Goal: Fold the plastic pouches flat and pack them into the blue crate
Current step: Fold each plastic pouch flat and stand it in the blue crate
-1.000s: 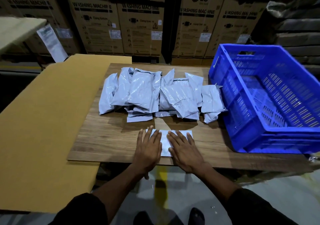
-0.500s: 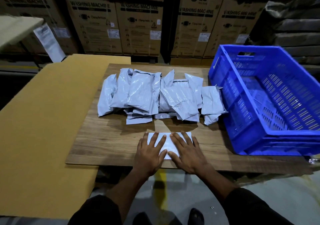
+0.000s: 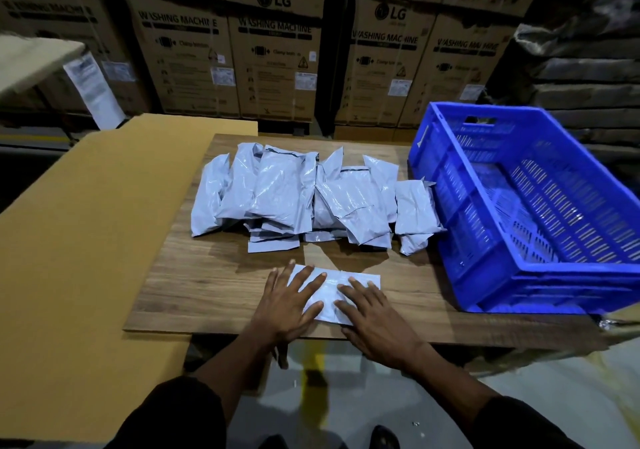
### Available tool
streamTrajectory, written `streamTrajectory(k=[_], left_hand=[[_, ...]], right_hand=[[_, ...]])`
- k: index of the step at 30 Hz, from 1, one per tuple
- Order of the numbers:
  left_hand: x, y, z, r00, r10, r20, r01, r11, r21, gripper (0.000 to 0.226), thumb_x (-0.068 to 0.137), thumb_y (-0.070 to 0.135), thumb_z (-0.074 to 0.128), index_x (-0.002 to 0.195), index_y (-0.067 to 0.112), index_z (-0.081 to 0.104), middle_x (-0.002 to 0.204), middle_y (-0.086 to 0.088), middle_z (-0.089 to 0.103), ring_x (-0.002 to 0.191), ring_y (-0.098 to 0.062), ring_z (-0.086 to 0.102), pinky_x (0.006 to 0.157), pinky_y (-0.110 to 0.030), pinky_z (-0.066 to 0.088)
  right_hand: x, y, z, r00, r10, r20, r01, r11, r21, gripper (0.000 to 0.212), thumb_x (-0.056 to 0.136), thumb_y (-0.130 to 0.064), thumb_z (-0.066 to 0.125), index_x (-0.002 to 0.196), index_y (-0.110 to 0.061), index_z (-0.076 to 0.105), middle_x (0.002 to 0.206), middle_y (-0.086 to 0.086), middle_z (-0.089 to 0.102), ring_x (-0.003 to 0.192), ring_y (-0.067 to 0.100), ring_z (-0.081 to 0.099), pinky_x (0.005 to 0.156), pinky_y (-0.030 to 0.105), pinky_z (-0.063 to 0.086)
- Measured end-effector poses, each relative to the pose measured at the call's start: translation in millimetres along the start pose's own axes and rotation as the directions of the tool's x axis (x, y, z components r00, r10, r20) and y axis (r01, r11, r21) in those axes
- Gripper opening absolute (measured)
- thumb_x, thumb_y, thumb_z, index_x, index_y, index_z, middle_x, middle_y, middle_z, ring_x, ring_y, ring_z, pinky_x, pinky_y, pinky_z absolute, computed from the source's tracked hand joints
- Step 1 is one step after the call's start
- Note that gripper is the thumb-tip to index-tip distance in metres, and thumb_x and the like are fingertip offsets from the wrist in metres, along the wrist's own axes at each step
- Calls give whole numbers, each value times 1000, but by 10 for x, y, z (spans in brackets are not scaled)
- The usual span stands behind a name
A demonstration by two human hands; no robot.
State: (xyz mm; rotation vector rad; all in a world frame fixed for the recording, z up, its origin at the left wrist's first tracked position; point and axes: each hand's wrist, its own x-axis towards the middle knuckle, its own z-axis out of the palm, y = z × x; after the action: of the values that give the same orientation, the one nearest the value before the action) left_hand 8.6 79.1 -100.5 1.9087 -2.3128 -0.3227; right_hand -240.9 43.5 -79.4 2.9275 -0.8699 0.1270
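Fingers of both my hands lie straight and spread, gripping nothing. My left hand [image 3: 289,305] presses flat on the left part of the folded pouch [image 3: 330,287]; my right hand [image 3: 375,313] presses flat on its right part. The folded pouch lies flat on the wooden board [image 3: 207,286], near the board's front edge, well left of the blue crate [image 3: 540,203]. The pile of unfolded pouches [image 3: 304,199] lies on the board behind the folded pouch, its right end just beside the crate's left wall; I cannot tell whether they touch. The crate sits tilted at the board's right side, with no pouch visible inside it. A cardboard sheet [image 3: 79,241] lies left of the board. Washing machine cartons [image 3: 273,57] stand behind the board.
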Motion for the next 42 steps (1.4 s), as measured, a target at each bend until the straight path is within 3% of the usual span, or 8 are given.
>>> streamTrajectory(k=[3,8,13,17,22,27,34,42], left_hand=[[-17,14,-36,1000,6,7,-6,1000,3,87,88,85,8,161,40,-2,170,13,-5,156,-26,-10,121,-50,-8],[-135,-35,-94,994,100,-44,-92,984,155,66,94,46,45,153,18,38,160,-10,40,141,-38,45,103,-55,47],[-148,-73,-181,988,118,-100,-107,988,115,69,79,5,39,146,22,42,148,-9,55,127,-37,60,85,-41,59],[-114,-67,-241,987,135,-87,-132,990,44,95,67,-5,74,150,26,39,152,-10,51,130,-39,57,87,-42,58],[-61,-21,-309,954,158,-254,-196,971,-133,95,83,6,75,159,29,23,167,-8,25,135,-34,52,93,-40,55],[-54,150,-211,894,-253,-370,75,898,-433,76,104,46,41,163,20,0,172,-3,-2,156,-22,15,119,-39,31],[28,525,193,986,-114,-125,116,993,3,63,92,56,42,136,15,58,152,-18,48,137,-40,49,102,-63,45],[388,1141,312,997,-47,-63,52,996,67,61,93,54,41,136,14,61,148,-16,51,136,-38,49,105,-63,43]], right_hand=[[44,25,11,999,-16,-43,17,1000,16,26,98,-32,49,115,-15,59,144,14,51,136,35,47,105,50,45],[69,70,-98,995,10,-95,-4,998,59,11,95,-26,55,103,-17,53,137,12,53,121,31,57,105,40,44],[17,-38,-184,987,-156,-31,152,984,-93,58,79,-15,67,135,-20,49,161,2,30,147,39,30,112,62,33],[59,-41,-260,933,-338,125,356,920,-163,65,82,-13,58,144,-28,46,164,-8,26,151,42,13,110,72,23],[213,80,-365,938,-343,-38,335,932,-139,19,95,-24,55,112,-21,64,133,0,64,128,38,56,81,45,59],[243,199,-673,977,-167,-134,160,985,-63,40,89,-21,42,125,-23,57,140,-4,59,102,24,65,49,31,54],[58,613,-1322,889,204,-410,-107,963,247,42,84,3,67,124,-9,68,138,1,62,108,19,70,78,38,60],[-236,1618,-2245,675,299,-675,-216,954,207,30,89,-1,61,118,0,70,128,11,67,104,22,70,92,31,54]])
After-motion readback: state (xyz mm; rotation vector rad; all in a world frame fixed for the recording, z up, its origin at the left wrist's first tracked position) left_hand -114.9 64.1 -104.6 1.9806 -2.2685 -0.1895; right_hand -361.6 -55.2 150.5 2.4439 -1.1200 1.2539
